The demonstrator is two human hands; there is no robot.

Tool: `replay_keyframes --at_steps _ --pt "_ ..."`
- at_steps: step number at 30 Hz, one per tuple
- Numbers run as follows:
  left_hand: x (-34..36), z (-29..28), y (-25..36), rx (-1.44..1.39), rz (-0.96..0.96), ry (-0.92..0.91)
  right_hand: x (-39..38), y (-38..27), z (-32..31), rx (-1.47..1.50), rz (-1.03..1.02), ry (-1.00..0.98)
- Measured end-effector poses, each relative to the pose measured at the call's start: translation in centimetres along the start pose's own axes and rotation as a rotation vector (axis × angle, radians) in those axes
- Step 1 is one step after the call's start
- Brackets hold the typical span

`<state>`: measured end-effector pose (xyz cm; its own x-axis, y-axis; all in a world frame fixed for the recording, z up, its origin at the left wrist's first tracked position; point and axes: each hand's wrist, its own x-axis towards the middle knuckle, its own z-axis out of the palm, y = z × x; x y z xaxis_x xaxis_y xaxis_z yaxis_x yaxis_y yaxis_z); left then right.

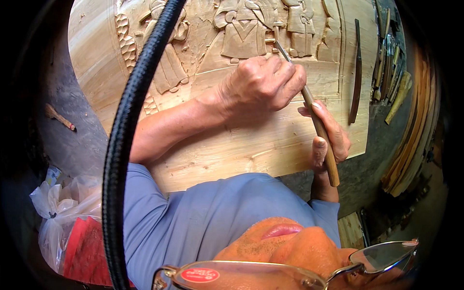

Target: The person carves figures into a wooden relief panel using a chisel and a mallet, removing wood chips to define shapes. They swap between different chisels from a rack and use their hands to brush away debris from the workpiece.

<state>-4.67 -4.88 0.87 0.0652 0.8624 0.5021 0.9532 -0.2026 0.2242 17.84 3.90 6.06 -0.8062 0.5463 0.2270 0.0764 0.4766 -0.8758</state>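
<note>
A carving chisel (320, 126) with a long wooden handle slants across the right half of the view. Its narrow metal blade points up to the carved relief on a pale wooden panel (232, 154). My left hand (266, 83) is closed in a fist round the chisel near its blade, just below the carved robed figures (244, 34). Lower down, my right hand (333, 133) grips the handle between thumb and fingers, and the handle's butt sticks out below it. The blade's tip is at the small carved details between two figures; whether it cuts in I cannot tell.
A dark, slim tool (356, 72) lies on the panel's right part. Beyond that edge are several carving tools (390, 63) and stacked wooden strips (415, 125). A stick (60, 117) lies at far left, above a clear plastic bag (67, 203). A black braided cable (126, 125) crosses the view.
</note>
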Motion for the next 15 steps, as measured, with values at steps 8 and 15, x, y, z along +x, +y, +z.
replay_keyframes --at_steps 8,15 --pt "0.0 -0.2 -0.3 -0.005 -0.060 -0.001 0.1 -0.8 1.4 -0.061 0.011 0.022" --pt "-0.5 0.6 -0.5 -0.051 -0.091 0.006 0.0 -0.2 2.5 -0.148 -0.063 0.032"
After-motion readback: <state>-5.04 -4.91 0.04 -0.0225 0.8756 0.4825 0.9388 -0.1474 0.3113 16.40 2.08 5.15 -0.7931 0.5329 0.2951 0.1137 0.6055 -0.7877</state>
